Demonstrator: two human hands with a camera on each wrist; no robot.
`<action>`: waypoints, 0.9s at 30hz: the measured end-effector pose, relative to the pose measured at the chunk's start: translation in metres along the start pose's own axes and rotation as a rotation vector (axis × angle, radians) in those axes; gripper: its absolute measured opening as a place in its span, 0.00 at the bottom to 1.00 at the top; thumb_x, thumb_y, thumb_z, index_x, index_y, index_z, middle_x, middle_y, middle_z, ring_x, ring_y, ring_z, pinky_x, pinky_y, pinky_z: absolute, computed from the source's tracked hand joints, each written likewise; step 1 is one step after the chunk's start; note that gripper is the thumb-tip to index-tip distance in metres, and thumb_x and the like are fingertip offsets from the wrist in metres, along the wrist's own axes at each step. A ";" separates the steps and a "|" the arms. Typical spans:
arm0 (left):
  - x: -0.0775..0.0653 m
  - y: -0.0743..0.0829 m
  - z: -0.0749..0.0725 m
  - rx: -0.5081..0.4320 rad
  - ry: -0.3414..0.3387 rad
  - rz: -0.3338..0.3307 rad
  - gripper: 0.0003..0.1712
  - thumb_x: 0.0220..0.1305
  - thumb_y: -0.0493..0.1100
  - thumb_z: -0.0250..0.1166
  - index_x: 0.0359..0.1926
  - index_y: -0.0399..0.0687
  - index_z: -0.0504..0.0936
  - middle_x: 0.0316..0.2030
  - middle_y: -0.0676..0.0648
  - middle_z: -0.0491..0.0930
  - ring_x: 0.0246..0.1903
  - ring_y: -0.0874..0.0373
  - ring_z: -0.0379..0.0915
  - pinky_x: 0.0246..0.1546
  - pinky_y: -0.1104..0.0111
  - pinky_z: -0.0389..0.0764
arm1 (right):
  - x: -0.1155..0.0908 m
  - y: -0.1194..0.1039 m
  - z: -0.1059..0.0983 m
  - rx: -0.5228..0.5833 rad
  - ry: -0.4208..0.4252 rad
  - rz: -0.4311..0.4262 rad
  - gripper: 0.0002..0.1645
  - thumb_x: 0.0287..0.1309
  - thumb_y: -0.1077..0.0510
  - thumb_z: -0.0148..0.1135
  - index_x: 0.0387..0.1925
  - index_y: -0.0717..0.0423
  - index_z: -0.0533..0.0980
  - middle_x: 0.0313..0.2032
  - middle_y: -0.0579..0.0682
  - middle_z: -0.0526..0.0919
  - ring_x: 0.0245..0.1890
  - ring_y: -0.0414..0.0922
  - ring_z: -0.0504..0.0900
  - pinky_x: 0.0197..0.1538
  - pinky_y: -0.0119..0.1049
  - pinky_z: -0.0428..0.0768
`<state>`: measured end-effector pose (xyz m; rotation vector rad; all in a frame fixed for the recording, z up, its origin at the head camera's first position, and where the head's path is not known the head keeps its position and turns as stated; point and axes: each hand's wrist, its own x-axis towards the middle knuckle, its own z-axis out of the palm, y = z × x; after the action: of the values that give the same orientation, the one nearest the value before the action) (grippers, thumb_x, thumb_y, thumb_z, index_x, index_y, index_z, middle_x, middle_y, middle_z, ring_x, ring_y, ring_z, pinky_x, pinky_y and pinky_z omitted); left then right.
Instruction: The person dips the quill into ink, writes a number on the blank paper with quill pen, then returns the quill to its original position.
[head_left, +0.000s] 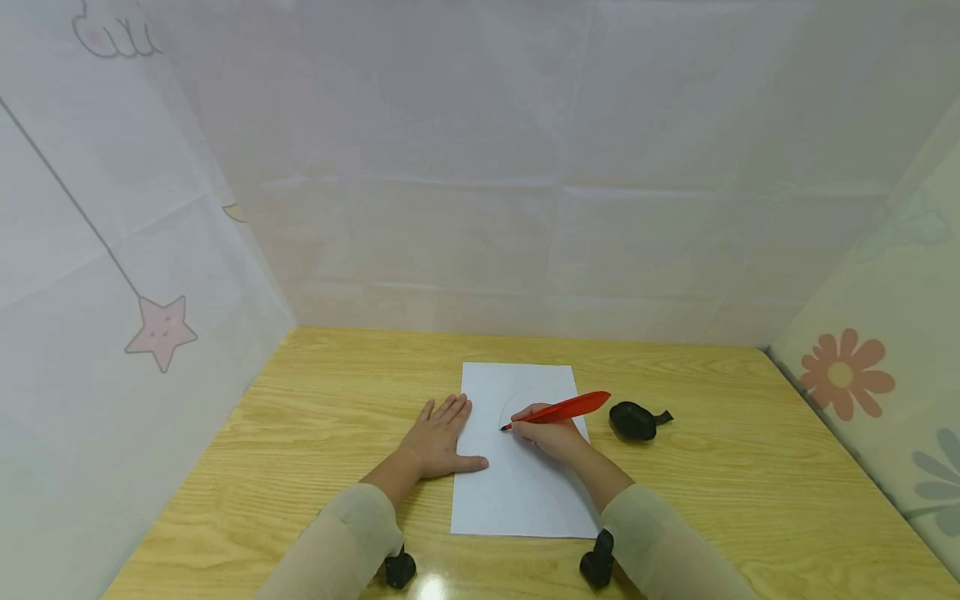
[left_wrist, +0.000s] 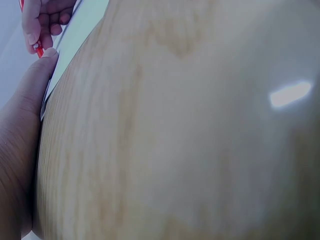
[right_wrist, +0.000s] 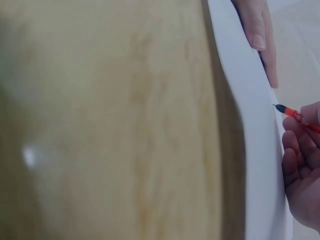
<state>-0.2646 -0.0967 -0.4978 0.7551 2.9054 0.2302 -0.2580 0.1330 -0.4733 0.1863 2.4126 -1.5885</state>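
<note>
A red feather pen (head_left: 564, 408) is pinched in my right hand (head_left: 553, 437), its dark tip down at the sheet of white paper (head_left: 517, 500). A thin curved line shows on the paper, running up and to the right from the tip. My left hand (head_left: 441, 440) lies flat across the paper's left edge, fingers straight, with the thumb on the sheet. In the right wrist view the pen's black tip (right_wrist: 280, 107) meets the paper (right_wrist: 260, 150), and the other fingers of the right hand curl under beside it.
To the right of the paper, a black oval object with a short tab (head_left: 633, 422) lies on the wooden table (head_left: 322, 400). Pale printed cloth (head_left: 465, 250) stands behind the table and along both sides. Black wrist devices (head_left: 597, 565) show by the sleeves.
</note>
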 end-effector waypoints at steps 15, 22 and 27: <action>-0.003 0.004 -0.007 0.014 -0.014 -0.013 0.64 0.55 0.83 0.48 0.78 0.45 0.46 0.79 0.47 0.43 0.78 0.52 0.36 0.77 0.48 0.39 | -0.006 0.000 0.000 -0.037 -0.020 -0.016 0.09 0.55 0.54 0.67 0.38 0.51 0.84 0.30 0.46 0.83 0.33 0.44 0.74 0.36 0.31 0.74; -0.003 0.003 -0.007 0.021 -0.011 -0.012 0.64 0.55 0.83 0.48 0.78 0.46 0.46 0.79 0.47 0.43 0.78 0.53 0.36 0.77 0.49 0.39 | -0.007 0.002 -0.001 -0.023 -0.025 0.002 0.10 0.55 0.53 0.68 0.38 0.51 0.84 0.32 0.47 0.83 0.36 0.44 0.74 0.37 0.32 0.73; -0.002 0.002 -0.005 0.008 -0.015 -0.006 0.64 0.55 0.83 0.49 0.78 0.45 0.46 0.79 0.47 0.43 0.78 0.52 0.36 0.77 0.48 0.38 | -0.009 0.002 -0.001 -0.025 -0.026 0.004 0.09 0.55 0.54 0.68 0.38 0.52 0.84 0.31 0.47 0.83 0.35 0.44 0.74 0.36 0.32 0.72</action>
<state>-0.2621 -0.0963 -0.4923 0.7464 2.8956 0.2110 -0.2486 0.1350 -0.4725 0.1647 2.4095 -1.5487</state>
